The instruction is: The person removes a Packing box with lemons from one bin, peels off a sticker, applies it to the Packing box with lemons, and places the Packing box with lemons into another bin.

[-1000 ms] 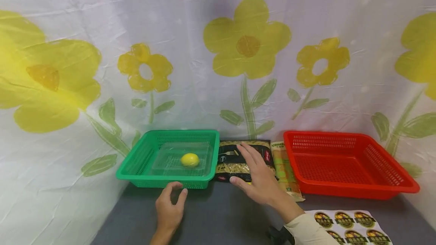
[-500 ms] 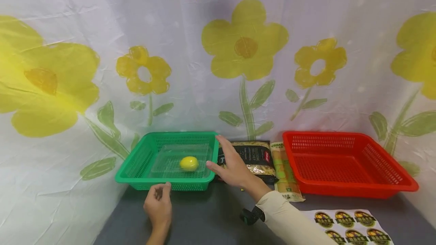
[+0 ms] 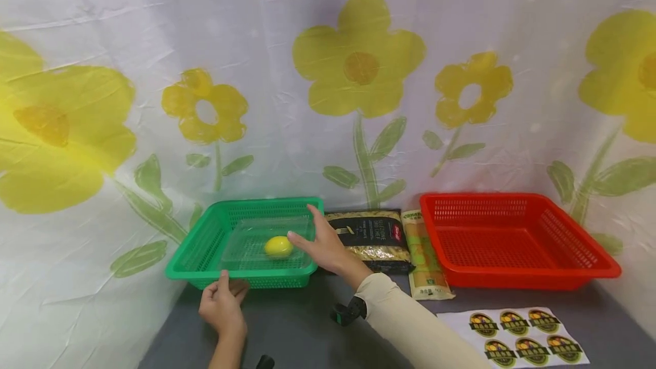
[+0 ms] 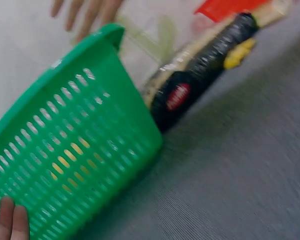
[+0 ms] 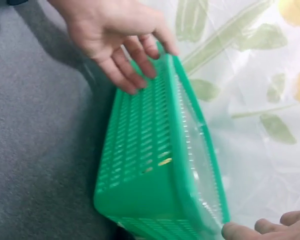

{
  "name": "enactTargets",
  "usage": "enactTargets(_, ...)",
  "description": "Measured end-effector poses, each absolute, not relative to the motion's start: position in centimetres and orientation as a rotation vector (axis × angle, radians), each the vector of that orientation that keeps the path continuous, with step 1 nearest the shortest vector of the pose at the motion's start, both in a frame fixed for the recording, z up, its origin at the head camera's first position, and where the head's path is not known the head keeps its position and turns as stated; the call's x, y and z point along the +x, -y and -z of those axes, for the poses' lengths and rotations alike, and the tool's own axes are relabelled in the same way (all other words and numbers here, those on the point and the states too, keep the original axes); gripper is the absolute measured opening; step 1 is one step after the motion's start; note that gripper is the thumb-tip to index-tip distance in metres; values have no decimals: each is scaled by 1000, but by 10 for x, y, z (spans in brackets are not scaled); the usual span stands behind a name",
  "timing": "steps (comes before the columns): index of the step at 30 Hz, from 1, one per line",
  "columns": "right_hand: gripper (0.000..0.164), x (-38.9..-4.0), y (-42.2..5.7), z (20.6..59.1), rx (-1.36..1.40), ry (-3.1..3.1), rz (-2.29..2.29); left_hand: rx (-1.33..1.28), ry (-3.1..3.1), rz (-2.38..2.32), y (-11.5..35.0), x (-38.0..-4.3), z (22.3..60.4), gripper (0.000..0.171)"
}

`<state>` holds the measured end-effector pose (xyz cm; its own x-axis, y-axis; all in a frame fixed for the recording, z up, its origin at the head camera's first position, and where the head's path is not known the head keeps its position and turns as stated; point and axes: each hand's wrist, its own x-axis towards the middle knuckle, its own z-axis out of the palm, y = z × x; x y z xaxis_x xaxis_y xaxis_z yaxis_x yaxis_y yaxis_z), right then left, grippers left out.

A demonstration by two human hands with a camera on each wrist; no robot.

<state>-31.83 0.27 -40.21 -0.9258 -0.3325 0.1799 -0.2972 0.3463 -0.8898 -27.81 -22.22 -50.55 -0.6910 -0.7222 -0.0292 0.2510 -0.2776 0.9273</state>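
In the head view a green plastic basket holds a clear plastic box and a yellow lemon-like fruit, which appears to lie inside the box. My left hand is at the basket's front side. Its thumb is by the rim and its fingers are loosely bent at the outer wall, as the right wrist view shows. Over the basket's right end is my right hand, thumb and fingers spread, holding nothing. Whether it touches the rim I cannot tell.
Right of the basket lie a pasta bag and a green-yellow packet. A red basket stands farther right. A sheet of round stickers lies in front of it on the dark grey table. A flowered curtain hangs behind.
My right hand has moved left from over the pasta bag to the green basket's right end. The left hand has shifted left along the basket's front and turned its thumb up.
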Motion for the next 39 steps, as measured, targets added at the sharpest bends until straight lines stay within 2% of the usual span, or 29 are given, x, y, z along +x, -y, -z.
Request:
enactTargets(11,91,-329,16,412,-475,-2581,1631,592,988,2165,222,-288,501,29)
enactTargets(20,92,-336,47,412,-254,-2491,1800,607,870,2136,223,-293,494,24)
enactTargets(27,97,-349,61,420,-29,-2388,1834,586,812,2153,228,-296,499,26)
enactTargets(35,93,-357,70,426,34,-2443,1643,591,812,2167,231,-295,502,28)
enactTargets(39,84,-361,76,425,1,-2553,1464,574,816,2158,232,-296,499,29)
